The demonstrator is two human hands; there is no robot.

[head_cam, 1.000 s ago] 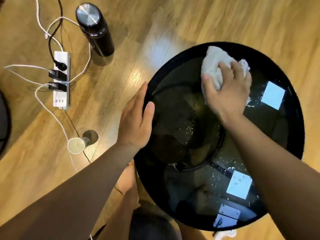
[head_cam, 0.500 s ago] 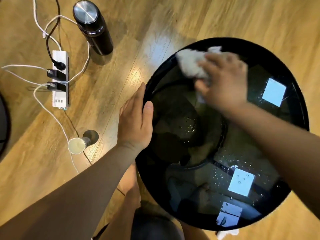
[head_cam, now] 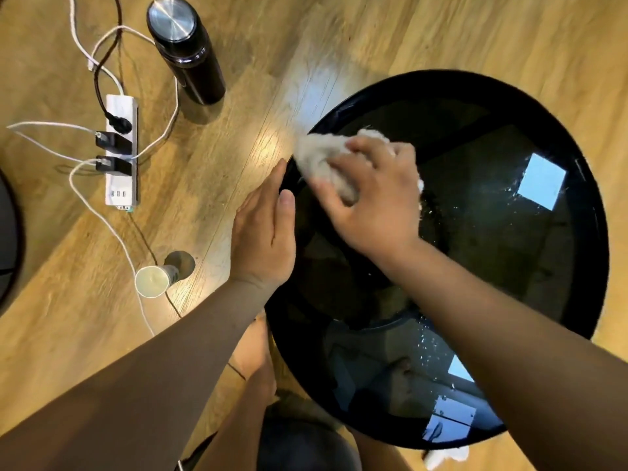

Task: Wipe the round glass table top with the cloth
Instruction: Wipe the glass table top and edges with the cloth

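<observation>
1. The round glass table top [head_cam: 503, 266] fills the right of the scene, speckled with droplets.
2. The right hand [head_cam: 377, 202], fingers curled on the cloth [head_cam: 319, 154], presses it at the far-left rim.
3. The left hand [head_cam: 263, 236], fingers straight and together, rests against the left edge.

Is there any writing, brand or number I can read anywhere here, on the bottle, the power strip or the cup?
No text can be read in this view.
Black bottle: no label or brand shows on its steel lid or side.
Power strip: plain white; any marking is too small to read.
Paper cup: a dark patch on its side, too blurred to read.
Glass table top: only pale square reflections, no writing.
</observation>
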